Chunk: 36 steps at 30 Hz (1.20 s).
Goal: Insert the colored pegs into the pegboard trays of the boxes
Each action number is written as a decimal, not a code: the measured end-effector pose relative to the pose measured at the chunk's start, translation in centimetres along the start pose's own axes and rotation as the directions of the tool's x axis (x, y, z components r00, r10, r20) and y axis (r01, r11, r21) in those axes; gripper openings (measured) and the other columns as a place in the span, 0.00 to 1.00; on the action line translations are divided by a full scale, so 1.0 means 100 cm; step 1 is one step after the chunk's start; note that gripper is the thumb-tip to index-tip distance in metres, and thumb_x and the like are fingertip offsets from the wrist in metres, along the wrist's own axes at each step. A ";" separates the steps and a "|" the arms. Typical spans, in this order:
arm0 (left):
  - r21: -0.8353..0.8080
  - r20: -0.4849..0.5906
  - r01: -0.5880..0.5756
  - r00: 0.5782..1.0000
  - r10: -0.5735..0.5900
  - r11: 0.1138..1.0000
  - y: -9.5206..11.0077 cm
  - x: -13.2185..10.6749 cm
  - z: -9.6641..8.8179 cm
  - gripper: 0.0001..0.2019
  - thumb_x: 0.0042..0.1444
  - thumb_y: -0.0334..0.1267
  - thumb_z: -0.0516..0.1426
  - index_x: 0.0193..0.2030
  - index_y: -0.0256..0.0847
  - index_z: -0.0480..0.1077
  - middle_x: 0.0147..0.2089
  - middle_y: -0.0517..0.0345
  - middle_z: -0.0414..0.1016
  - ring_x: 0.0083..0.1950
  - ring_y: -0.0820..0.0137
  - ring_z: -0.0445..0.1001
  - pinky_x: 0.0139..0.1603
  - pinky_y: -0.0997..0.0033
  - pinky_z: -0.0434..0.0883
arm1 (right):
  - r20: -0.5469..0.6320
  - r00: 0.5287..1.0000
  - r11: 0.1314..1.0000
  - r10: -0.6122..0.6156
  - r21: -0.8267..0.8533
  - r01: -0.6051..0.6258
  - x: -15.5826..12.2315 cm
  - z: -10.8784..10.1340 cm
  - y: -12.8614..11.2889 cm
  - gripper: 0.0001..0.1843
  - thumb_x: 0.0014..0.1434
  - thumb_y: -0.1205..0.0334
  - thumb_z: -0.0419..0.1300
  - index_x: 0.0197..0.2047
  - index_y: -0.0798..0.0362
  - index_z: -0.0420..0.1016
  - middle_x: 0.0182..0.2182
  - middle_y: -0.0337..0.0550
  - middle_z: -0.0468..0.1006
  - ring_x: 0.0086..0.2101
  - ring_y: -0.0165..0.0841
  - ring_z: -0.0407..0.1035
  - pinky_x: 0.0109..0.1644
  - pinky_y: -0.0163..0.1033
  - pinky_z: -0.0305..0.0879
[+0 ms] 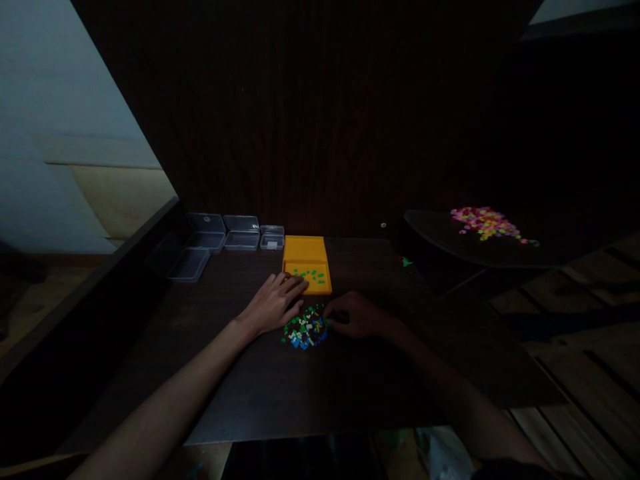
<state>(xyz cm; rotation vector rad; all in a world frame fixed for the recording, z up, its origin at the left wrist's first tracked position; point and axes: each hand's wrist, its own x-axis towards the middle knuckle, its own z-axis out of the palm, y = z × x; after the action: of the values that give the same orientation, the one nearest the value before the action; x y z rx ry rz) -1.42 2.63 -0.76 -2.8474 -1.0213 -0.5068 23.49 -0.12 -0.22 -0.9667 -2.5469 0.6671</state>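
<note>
A small heap of mixed pieces (306,329) in green, white, blue and yellow lies on the dark tabletop in front of me. Behind it stands an opened yellow box (305,248) with several green pieces (315,275) in its near half. My left hand (273,303) rests at the box's near left corner, fingers stretched out and apart, thumb close to the heap. At the heap's right edge is my right hand (357,315), thumb and fingertips brought together. Shadow hides whether a piece sits between those fingertips.
Several clear plastic boxes (242,240) with raised lids stand at the back left, one nearer me (189,264). Pink and yellow pieces (487,223) are heaped on a dark curved surface (435,230) at right. A green and red bit (405,262) lies at the table's right edge.
</note>
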 end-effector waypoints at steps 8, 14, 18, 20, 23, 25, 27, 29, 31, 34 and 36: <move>-0.057 0.040 -0.014 0.999 0.016 0.998 0.000 0.001 0.001 0.21 0.66 0.45 0.47 0.60 0.37 0.66 0.56 0.45 0.70 0.54 0.56 0.63 0.54 0.54 0.63 | 0.028 0.999 0.999 0.018 -0.046 -0.016 0.003 -0.003 -0.004 0.07 0.56 0.66 0.59 0.36 0.54 0.79 0.27 0.40 0.79 0.24 0.27 0.68 0.31 0.31 0.58; -0.060 0.050 0.002 0.999 0.001 0.998 0.002 0.002 0.001 0.22 0.67 0.46 0.46 0.60 0.38 0.66 0.55 0.46 0.71 0.54 0.57 0.63 0.54 0.54 0.62 | 0.018 0.999 0.996 0.027 -0.091 -0.025 0.002 -0.006 -0.005 0.07 0.56 0.65 0.60 0.37 0.53 0.79 0.30 0.42 0.81 0.27 0.28 0.71 0.34 0.32 0.60; -0.055 0.053 0.028 0.998 -0.025 0.998 0.002 0.003 0.003 0.22 0.67 0.47 0.45 0.59 0.39 0.67 0.55 0.46 0.70 0.55 0.56 0.63 0.54 0.53 0.62 | 0.047 0.998 0.995 0.041 -0.094 -0.036 0.003 -0.008 -0.006 0.08 0.56 0.65 0.60 0.39 0.53 0.78 0.29 0.40 0.81 0.26 0.28 0.71 0.34 0.31 0.60; -0.062 0.056 0.039 0.998 -0.036 0.997 0.002 0.003 0.003 0.22 0.67 0.47 0.45 0.59 0.40 0.68 0.55 0.47 0.70 0.55 0.56 0.62 0.54 0.53 0.62 | 0.058 0.997 0.994 0.046 -0.098 -0.040 0.003 -0.008 -0.007 0.09 0.56 0.66 0.60 0.40 0.53 0.78 0.29 0.40 0.81 0.26 0.28 0.71 0.34 0.32 0.60; -0.076 0.056 0.049 0.997 -0.045 0.996 0.003 0.003 0.001 0.22 0.67 0.47 0.45 0.60 0.40 0.67 0.56 0.47 0.70 0.55 0.56 0.62 0.54 0.52 0.62 | 0.085 0.996 0.994 0.040 -0.103 -0.031 0.004 -0.007 -0.007 0.10 0.57 0.66 0.59 0.42 0.53 0.78 0.32 0.41 0.81 0.27 0.29 0.72 0.35 0.32 0.60; -0.083 0.052 0.047 0.998 -0.043 0.995 0.004 0.003 -0.001 0.22 0.67 0.46 0.44 0.60 0.40 0.66 0.56 0.47 0.70 0.55 0.57 0.62 0.54 0.52 0.62 | 0.102 0.993 0.991 0.052 -0.128 -0.038 0.004 -0.006 -0.007 0.10 0.58 0.64 0.59 0.42 0.52 0.78 0.33 0.41 0.81 0.29 0.30 0.72 0.36 0.33 0.59; -0.086 0.048 0.040 0.998 -0.036 0.995 0.004 0.003 -0.002 0.21 0.67 0.46 0.44 0.60 0.40 0.66 0.56 0.47 0.70 0.55 0.57 0.62 0.54 0.52 0.62 | 0.120 0.990 0.985 0.079 -0.164 -0.058 0.005 -0.005 -0.007 0.10 0.59 0.63 0.58 0.43 0.51 0.78 0.33 0.42 0.81 0.30 0.31 0.73 0.35 0.34 0.59; -0.092 0.041 0.036 0.999 -0.032 0.995 0.004 0.004 -0.003 0.21 0.68 0.45 0.44 0.59 0.40 0.67 0.55 0.47 0.70 0.55 0.57 0.62 0.54 0.53 0.61 | 0.138 0.985 0.980 0.106 -0.183 -0.080 0.006 -0.005 -0.007 0.09 0.60 0.62 0.58 0.43 0.51 0.77 0.32 0.42 0.81 0.30 0.31 0.72 0.35 0.34 0.58; -0.103 0.030 0.041 0.999 -0.038 0.994 0.003 0.004 -0.003 0.20 0.68 0.45 0.44 0.59 0.41 0.67 0.54 0.47 0.70 0.54 0.58 0.62 0.54 0.54 0.61 | 0.155 0.979 0.976 0.133 -0.191 -0.102 0.007 -0.005 -0.007 0.09 0.60 0.61 0.58 0.43 0.51 0.75 0.32 0.41 0.80 0.29 0.31 0.71 0.34 0.33 0.56; -0.129 0.010 0.056 0.998 -0.056 0.990 0.002 0.004 -0.002 0.19 0.68 0.43 0.44 0.59 0.41 0.67 0.53 0.48 0.71 0.54 0.59 0.63 0.53 0.55 0.61 | 0.164 0.973 0.972 0.162 -0.196 -0.129 0.008 -0.006 -0.009 0.09 0.59 0.61 0.58 0.44 0.51 0.74 0.31 0.39 0.79 0.29 0.29 0.70 0.34 0.33 0.55; -0.149 0.000 0.062 0.998 -0.063 0.987 0.001 0.003 -0.001 0.19 0.68 0.42 0.44 0.59 0.41 0.67 0.54 0.48 0.71 0.54 0.59 0.63 0.53 0.55 0.62 | 0.170 0.972 0.973 0.163 -0.188 -0.130 0.009 -0.007 -0.010 0.08 0.59 0.63 0.59 0.43 0.51 0.73 0.31 0.39 0.78 0.28 0.29 0.69 0.33 0.32 0.55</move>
<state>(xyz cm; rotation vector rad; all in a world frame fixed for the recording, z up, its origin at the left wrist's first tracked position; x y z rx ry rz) -1.17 2.75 -0.52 -2.9487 -1.1205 -0.6195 22.63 0.01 1.02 -1.2149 -2.7542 0.6041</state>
